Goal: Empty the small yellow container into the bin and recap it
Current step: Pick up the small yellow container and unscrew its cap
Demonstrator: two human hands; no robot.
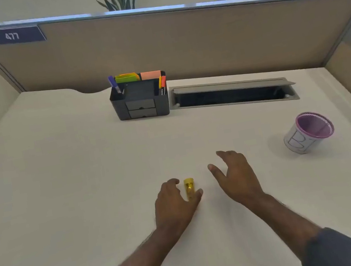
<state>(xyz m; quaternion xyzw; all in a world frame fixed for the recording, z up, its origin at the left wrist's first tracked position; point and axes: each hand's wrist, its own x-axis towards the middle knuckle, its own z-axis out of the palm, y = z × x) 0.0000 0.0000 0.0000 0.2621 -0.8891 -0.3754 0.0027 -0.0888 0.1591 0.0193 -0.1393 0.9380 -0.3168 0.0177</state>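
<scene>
Head view: left hand (173,203) curls loosely around the yellow container (189,189); right hand (236,176), beside it, spread empty. Probably light, rigid, slick; pinch mid-body.

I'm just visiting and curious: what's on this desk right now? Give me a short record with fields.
surface: pale desk with partition behind
target item: small yellow container, cap on, standing on the desk
left hand: curled around the container, thumb and fingers at its sides
right hand: open, hovering beside it, empty
bin: pink-rimmed mesh cup, far right, apart from hands
background: dark organizer holding pens and sticky notes
</scene>
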